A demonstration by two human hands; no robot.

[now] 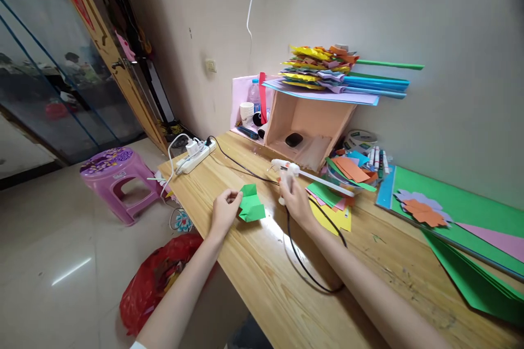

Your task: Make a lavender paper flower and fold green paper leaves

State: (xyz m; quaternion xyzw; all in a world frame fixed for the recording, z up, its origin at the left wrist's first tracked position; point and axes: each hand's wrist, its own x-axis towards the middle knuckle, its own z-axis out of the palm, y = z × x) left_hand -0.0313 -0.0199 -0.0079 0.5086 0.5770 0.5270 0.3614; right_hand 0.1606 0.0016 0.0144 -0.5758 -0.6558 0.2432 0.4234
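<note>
My left hand (226, 211) pinches the left edge of a small folded piece of green paper (252, 206) just above the wooden table. In my right hand (297, 203) is a white hot glue gun (286, 168), its nozzle pointing left and a long glue stick sticking out of its back. The fingers wrap round the handle, and a black cord (293, 251) loops down from it across the table. The gun is apart from the green paper, a little behind and to its right. Green, pink and yellow paper sheets (333, 218) lie by my right wrist.
A white power strip (197, 157) sits at the table's left corner. Behind stands an open box (282, 125) with stacked paper flowers (313, 68) on top. Green sheets (475, 191) with paper flower shapes lie right. A purple stool (123, 174) and red bag (149, 283) are on the floor.
</note>
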